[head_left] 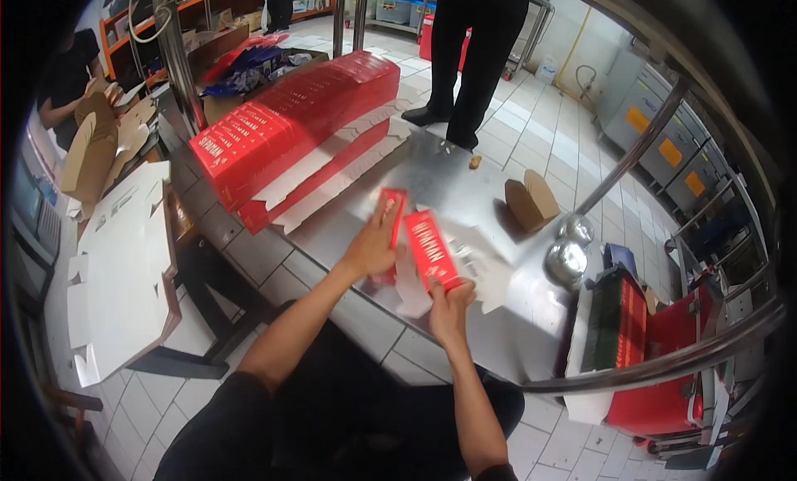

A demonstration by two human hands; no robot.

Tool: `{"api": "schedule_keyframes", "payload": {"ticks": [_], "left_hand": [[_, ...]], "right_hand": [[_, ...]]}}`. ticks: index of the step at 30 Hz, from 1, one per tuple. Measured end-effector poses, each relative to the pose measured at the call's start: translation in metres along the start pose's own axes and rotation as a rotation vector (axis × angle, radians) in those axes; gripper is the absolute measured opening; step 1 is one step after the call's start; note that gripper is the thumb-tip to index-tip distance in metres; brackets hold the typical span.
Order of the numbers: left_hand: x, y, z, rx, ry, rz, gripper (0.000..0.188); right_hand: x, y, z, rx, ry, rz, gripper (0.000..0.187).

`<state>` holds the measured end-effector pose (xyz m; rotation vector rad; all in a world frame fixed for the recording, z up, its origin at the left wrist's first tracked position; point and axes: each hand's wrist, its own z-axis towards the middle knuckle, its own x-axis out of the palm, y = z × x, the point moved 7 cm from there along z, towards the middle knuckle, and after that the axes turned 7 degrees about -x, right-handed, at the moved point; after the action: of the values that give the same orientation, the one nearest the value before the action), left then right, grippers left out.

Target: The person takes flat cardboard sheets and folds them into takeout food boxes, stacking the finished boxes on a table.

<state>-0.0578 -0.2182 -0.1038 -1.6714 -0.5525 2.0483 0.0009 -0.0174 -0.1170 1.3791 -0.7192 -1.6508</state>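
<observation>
L hand (371, 250) grips red carton panel (400, 207), R hand (451, 305) grips white-ltrd red panel (430, 247), both abv steel tbl (471, 195).

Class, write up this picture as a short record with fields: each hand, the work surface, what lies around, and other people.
Left hand: fingers on a red card panel; whether it joins the box is unclear
Right hand: gripping the near end of a red box
Surface: metal tabletop
Beyond the hands, to the left: stack of red cartons
Right of the box: folded brown cardboard
Far left: white card sheets
Other people: one standing in dark trousers beyond the tabletop; others partly visible
</observation>
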Motion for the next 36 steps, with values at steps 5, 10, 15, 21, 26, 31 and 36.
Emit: {"api": "schedule_keyframes", "payload": {"ticks": [5,10,15,21,26,31,36], "left_hand": [[0.003,-0.042,-0.040,0.015,0.301,-0.207,0.105],[0.007,-0.065,-0.043,0.099,0.128,0.250,0.111],[0.023,-0.069,-0.034,0.194,0.217,0.103,0.113],[0.023,-0.064,-0.030,0.191,0.243,0.052,0.116],[0.023,-0.064,-0.030,0.175,0.215,0.010,0.118],[0.024,-0.066,-0.030,0.163,0.250,-0.029,0.118],[0.028,-0.074,-0.030,0.191,0.203,0.044,0.115]], "right_hand": [[0.007,-0.020,0.015,0.004,0.164,0.028,0.053],[-0.013,-0.004,0.023,-0.261,0.123,0.096,0.055],[-0.015,-0.019,0.034,-0.327,0.109,-0.055,0.045],[-0.015,-0.021,0.033,-0.224,0.033,-0.119,0.051],[-0.018,-0.018,0.036,-0.130,0.111,-0.073,0.054],[-0.024,-0.011,0.037,-0.175,0.041,-0.024,0.049],[-0.006,-0.010,0.029,-0.318,-0.022,-0.142,0.054]]}}
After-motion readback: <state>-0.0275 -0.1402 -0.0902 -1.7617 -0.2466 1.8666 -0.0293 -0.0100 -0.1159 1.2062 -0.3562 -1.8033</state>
